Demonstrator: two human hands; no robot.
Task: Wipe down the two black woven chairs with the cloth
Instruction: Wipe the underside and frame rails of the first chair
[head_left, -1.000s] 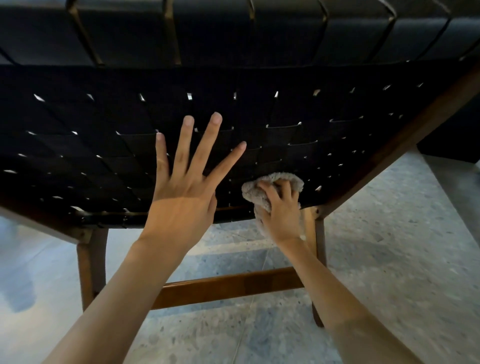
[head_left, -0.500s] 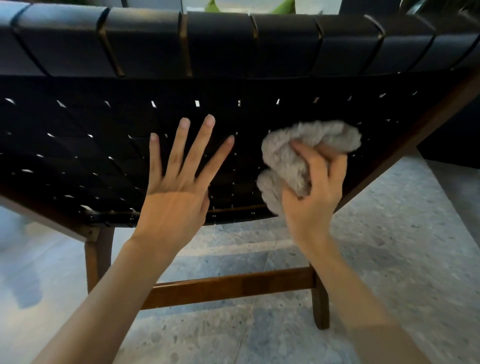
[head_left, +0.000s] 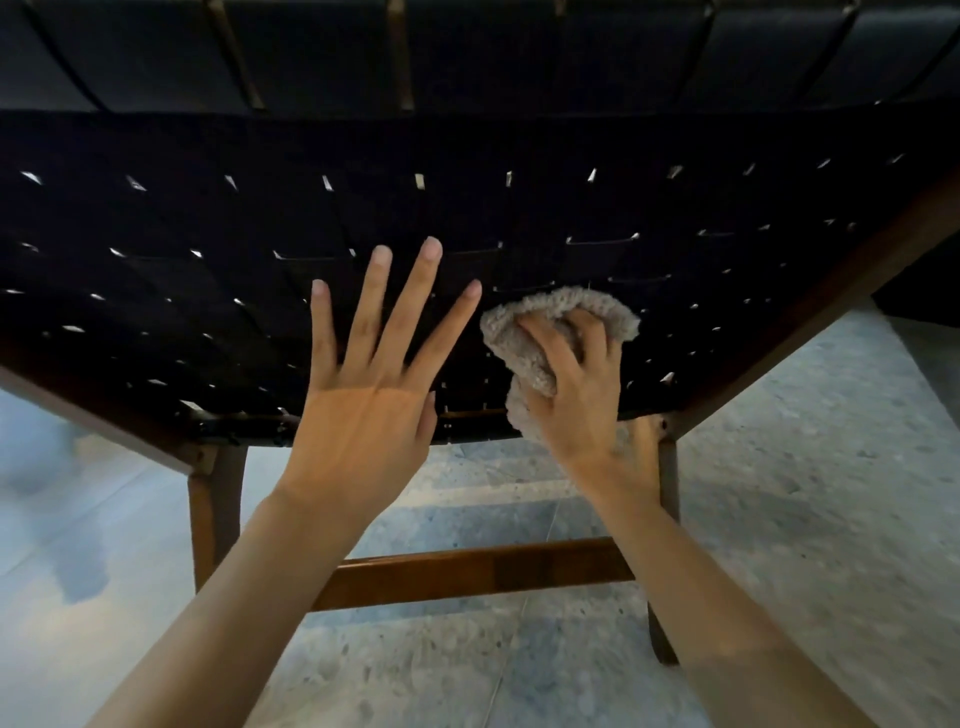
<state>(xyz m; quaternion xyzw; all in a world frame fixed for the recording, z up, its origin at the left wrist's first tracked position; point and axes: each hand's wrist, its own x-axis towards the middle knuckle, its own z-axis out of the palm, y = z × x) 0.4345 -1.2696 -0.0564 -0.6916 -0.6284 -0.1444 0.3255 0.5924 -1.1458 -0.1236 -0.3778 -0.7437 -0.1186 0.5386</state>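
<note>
Down the black woven chair (head_left: 467, 208) our right hand (head_left: 582, 405) has dropped since half a second ago, from high on the webbing back toward its lower edge, while our left hand (head_left: 363, 415) has barely shifted. The chair's dark straps fill the upper view, with the wooden rail (head_left: 831, 301) slanting down its right side. Our left hand lies flat against the weave near the middle of the lower edge, fingers straight and spread wide. Just beside it, our right hand grips the cloth (head_left: 545, 322), fingers curled over the bunched wad and pressing it to the straps. The likeliest trouble, we think, is the cloth's fuzzy pile catching on a strap edge where the weave gaps. Short strokes in this one patch may also leave the webbing's left side unwiped. We cannot make out the second chair.
</note>
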